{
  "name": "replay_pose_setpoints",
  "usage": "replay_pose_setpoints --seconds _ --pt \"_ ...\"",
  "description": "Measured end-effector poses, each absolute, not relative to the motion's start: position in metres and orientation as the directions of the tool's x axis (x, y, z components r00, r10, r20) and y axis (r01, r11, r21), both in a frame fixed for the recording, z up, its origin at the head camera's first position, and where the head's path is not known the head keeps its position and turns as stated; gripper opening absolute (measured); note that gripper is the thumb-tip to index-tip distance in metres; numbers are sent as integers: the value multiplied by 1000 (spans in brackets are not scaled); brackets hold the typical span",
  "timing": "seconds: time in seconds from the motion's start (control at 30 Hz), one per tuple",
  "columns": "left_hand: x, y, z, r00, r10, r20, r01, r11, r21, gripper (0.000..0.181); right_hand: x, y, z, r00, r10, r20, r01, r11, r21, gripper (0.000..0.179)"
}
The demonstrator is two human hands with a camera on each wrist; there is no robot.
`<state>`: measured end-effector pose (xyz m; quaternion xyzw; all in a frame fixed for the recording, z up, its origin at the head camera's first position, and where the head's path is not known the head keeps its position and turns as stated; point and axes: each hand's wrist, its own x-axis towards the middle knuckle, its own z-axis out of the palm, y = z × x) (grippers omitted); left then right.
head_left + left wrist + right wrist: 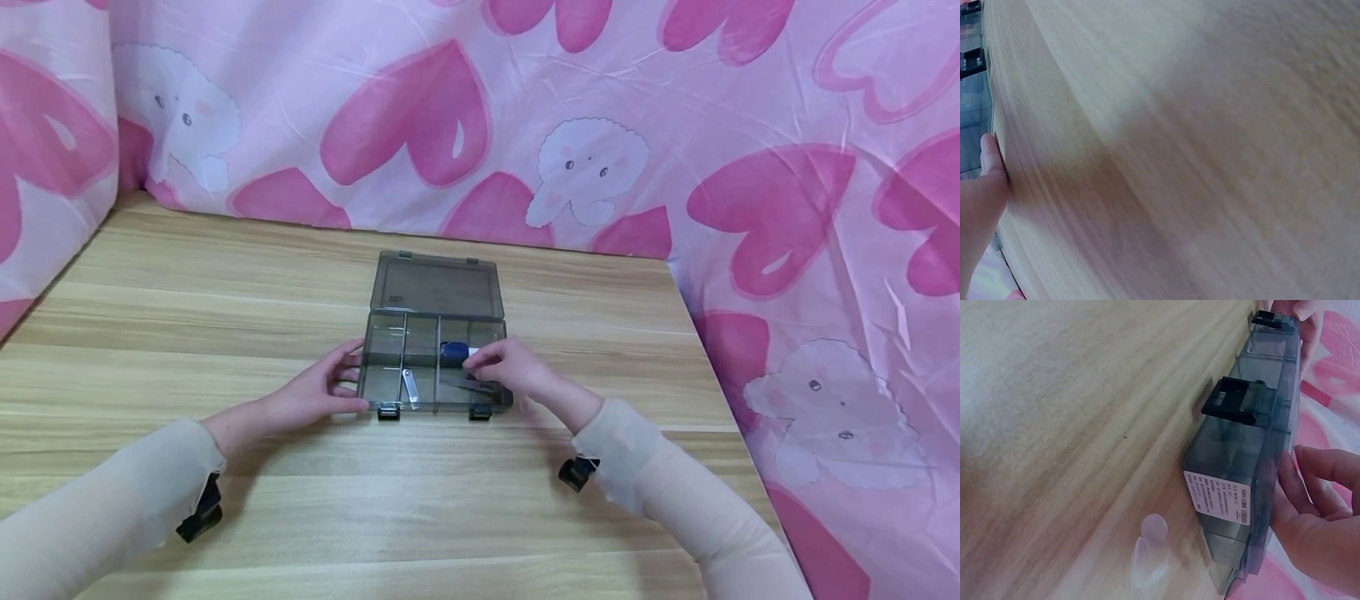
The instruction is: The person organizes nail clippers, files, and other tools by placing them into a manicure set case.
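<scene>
A smoky see-through compartment box (384, 385) lies on the table with its lid (437, 285) folded back. My left hand (322, 392) rests against the box's left side, thumb at the front corner and fingers spread along the wall. My right hand (513, 367) reaches over the right wall, fingertips bent down at the white end of a dark blue item (453, 353) in a right compartment. Whether they pinch it I cannot tell. A metal nail clipper (410, 388) lies in the middle front compartment. Thin dark pieces (480, 386) lie in the right front one.
Two black latches (387, 412) hang at the box's front. Near its right end, small clear plastic pieces (1150, 534) lie on the wood-grain table (375, 517). A pink heart-patterned cloth (585, 108) hangs behind and beside the table. A printed label (1219, 497) is stuck on the box's end wall.
</scene>
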<state>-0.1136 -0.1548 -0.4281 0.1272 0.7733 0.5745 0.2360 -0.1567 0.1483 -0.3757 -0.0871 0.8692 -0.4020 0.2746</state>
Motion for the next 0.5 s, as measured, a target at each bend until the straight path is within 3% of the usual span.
replay_pose_setpoints --seconds 0.23,0.5 --pt "-114 -155 -427 -855 468 -222 -79 305 949 100 -159 156 -367 -840 -416 -349 80 542 -837 29" --pt "-114 -155 -429 -857 469 -215 -72 304 950 100 -160 176 -358 -876 -364 -316 122 466 -876 34"
